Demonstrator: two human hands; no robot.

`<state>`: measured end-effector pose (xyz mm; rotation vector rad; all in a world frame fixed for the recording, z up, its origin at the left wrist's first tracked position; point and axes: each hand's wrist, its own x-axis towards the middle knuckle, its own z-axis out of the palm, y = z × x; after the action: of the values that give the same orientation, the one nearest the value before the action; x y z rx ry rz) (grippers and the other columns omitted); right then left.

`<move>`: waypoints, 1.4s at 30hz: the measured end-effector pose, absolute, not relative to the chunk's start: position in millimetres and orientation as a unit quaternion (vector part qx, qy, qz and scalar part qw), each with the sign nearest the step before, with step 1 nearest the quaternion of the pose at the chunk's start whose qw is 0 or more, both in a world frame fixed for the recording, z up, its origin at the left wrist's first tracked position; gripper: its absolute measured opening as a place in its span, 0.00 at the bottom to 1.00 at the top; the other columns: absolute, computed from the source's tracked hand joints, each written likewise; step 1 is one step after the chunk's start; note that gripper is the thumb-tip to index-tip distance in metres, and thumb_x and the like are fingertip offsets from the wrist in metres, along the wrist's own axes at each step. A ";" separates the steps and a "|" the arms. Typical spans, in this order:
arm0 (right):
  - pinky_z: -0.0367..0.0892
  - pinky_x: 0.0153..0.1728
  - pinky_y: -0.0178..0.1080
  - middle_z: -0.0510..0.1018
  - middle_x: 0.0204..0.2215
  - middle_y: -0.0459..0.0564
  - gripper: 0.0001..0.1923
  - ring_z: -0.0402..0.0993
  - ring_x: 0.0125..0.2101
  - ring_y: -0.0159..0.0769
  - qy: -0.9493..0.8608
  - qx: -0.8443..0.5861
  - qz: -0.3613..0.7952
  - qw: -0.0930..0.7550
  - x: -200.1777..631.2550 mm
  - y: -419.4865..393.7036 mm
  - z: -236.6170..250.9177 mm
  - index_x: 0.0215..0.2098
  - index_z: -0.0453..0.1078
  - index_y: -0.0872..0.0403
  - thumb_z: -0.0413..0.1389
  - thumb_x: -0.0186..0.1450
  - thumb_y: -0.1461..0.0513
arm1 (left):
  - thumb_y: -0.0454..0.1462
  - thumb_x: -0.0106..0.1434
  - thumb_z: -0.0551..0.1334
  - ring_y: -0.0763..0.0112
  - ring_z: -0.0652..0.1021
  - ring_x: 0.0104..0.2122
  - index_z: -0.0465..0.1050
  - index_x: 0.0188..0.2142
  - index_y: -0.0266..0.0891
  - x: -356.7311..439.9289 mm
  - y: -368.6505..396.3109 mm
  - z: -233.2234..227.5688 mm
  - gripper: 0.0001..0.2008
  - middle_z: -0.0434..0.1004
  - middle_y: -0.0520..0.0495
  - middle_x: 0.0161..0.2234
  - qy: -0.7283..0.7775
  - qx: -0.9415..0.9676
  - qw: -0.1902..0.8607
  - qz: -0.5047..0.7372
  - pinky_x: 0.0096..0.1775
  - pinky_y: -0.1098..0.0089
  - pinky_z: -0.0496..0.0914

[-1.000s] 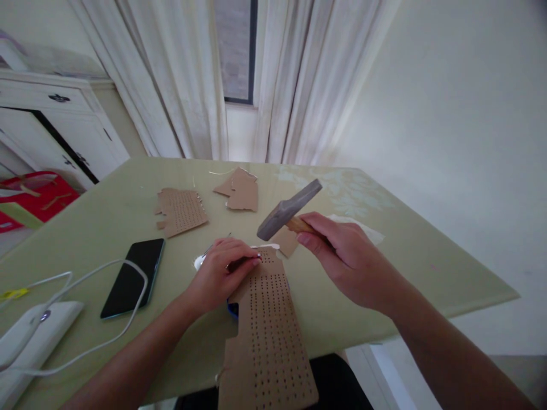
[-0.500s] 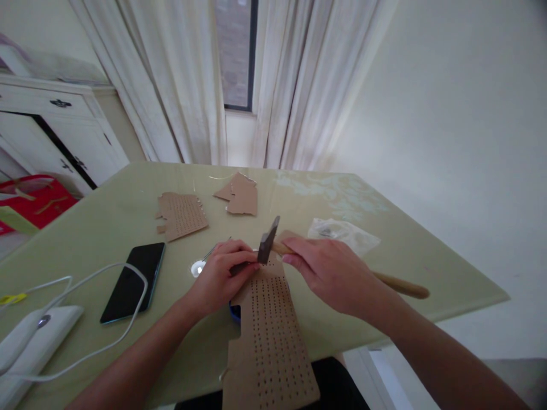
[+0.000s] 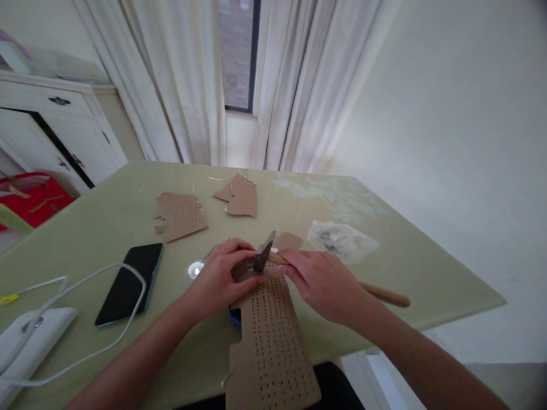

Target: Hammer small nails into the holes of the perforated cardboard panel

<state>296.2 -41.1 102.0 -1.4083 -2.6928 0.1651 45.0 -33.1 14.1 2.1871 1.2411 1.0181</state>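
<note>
A long strip of brown cardboard (image 3: pixel 270 336) full of punched holes lies on the green table (image 3: pixel 397 262) and overhangs its near edge. My left hand (image 3: pixel 222 279) presses down on the strip's far end, fingers curled around something small that I cannot make out. My right hand (image 3: pixel 320 282) grips a hammer (image 3: pixel 264 254) by its wooden handle, close to the head. The grey head rests down at my left fingertips, on the strip's far end. The handle's end (image 3: pixel 384 296) sticks out to the right behind my wrist.
A black phone (image 3: pixel 128 282) and a white cable (image 3: pixel 81 285) lie to the left, beside a white device (image 3: pixel 29 336). Two more cardboard pieces (image 3: pixel 182 213) (image 3: pixel 241 196) lie farther back. A clear plastic bag (image 3: pixel 342 239) sits to the right. A small round metal thing (image 3: pixel 195 267) lies left of my hand.
The hammer was raised a second ago; my right hand swung it down onto the strip's far end at my left fingers. The left hand stayed in place.
</note>
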 end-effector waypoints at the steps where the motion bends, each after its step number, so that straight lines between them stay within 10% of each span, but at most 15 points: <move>1: 0.53 0.34 0.41 0.85 0.37 0.53 0.13 0.79 0.34 0.43 -0.882 -0.462 0.060 0.071 296.9 -40.4 100.9 0.47 0.74 0.53 0.50 0.82 0.57 | 0.45 0.65 0.74 0.55 0.80 0.53 0.84 0.50 0.47 45.1 -33.3 14.5 0.15 0.81 0.45 0.53 0.448 0.787 0.215 0.366 0.57 0.53 0.73; 13: 0.59 0.35 0.40 0.83 0.36 0.52 0.12 0.76 0.35 0.40 -0.860 -0.458 0.134 0.182 297.9 -32.3 94.5 0.45 0.76 0.53 0.52 0.80 0.57 | 0.46 0.65 0.74 0.56 0.79 0.55 0.82 0.55 0.49 45.2 -36.0 11.3 0.20 0.79 0.45 0.56 0.453 0.774 0.217 0.386 0.57 0.56 0.75; 22: 0.48 0.14 0.30 0.66 0.21 0.35 0.24 0.53 0.13 0.23 -0.509 -0.360 0.659 0.421 307.1 30.5 49.3 0.44 0.74 0.53 0.67 0.67 0.42 | 0.49 0.74 0.60 0.60 0.82 0.41 0.84 0.47 0.42 8.5 -5.9 7.6 0.17 0.85 0.43 0.45 0.588 0.634 0.122 0.488 0.44 0.62 0.76; 33: 0.49 0.10 0.29 0.65 0.18 0.32 0.25 0.51 0.11 0.22 -0.380 -0.334 0.714 0.484 304.1 38.2 -0.5 0.42 0.73 0.53 0.73 0.61 0.44 | 0.46 0.73 0.61 0.49 0.79 0.49 0.84 0.43 0.44 -3.1 13.5 -37.8 0.14 0.84 0.41 0.44 0.664 0.718 -0.009 0.207 0.51 0.53 0.71; 42: 0.49 0.11 0.29 0.65 0.19 0.32 0.25 0.51 0.12 0.22 -0.364 -0.321 0.729 0.483 301.5 33.7 -0.3 0.42 0.73 0.53 0.72 0.61 0.45 | 0.42 0.75 0.57 0.54 0.77 0.43 0.76 0.41 0.42 1.5 9.8 -26.2 0.11 0.82 0.42 0.40 0.658 0.693 0.027 0.293 0.48 0.55 0.71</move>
<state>301.5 33.7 -0.3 -0.7830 -0.8877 1.7760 1.5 9.8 -26.2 2.1411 2.0334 0.9045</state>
